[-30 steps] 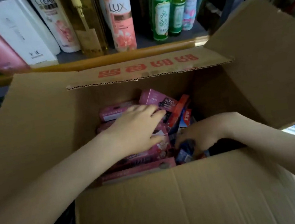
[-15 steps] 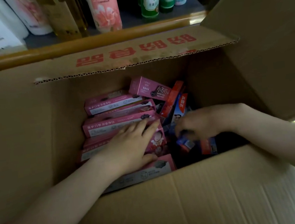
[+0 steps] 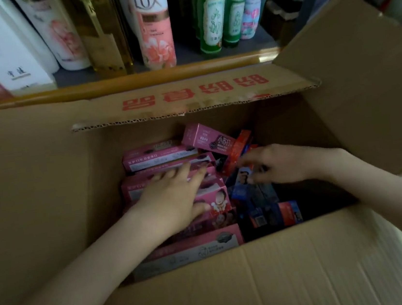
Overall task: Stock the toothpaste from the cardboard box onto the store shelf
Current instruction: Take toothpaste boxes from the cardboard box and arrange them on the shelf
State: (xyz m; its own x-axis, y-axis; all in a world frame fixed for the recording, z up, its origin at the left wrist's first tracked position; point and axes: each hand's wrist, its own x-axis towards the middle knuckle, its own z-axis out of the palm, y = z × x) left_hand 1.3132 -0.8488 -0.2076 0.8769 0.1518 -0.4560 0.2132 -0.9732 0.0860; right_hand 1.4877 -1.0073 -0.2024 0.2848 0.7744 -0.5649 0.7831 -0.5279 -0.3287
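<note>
Head camera, looking down past my two bare forearms into an open cardboard box [image 3: 236,287]. The box stands just in front of the store shelf [image 3: 135,80], whose wooden edge runs along the far flap.

My left hand [image 3: 175,201] lies flat on a stack of pink toothpaste cartons [image 3: 159,155] in the left half of the box. Its fingers [image 3: 184,172] are straight and slightly apart, pressing on the top carton and gripping nothing. These cartons lie flat with their long axes running left to right, so my fingers cross them.

My right hand [image 3: 280,164] hovers over a jumble of blue and red cartons [image 3: 276,215] in the right half, which lie at mixed angles. Its fingers [image 3: 249,160] are curled and blurred (I cannot tell whether they pinch a carton or only brush one).

All the toothpaste is inside the box, and none is in view on the shelf. A Lux bottle [image 3: 154,31] and green bottles [image 3: 211,19] stand on it.

My judgement is that the left hand is nearer the tidy pink stack. Its thumb would have to wrap over a carton's long side before lifting it forward and up to the shelf.
</note>
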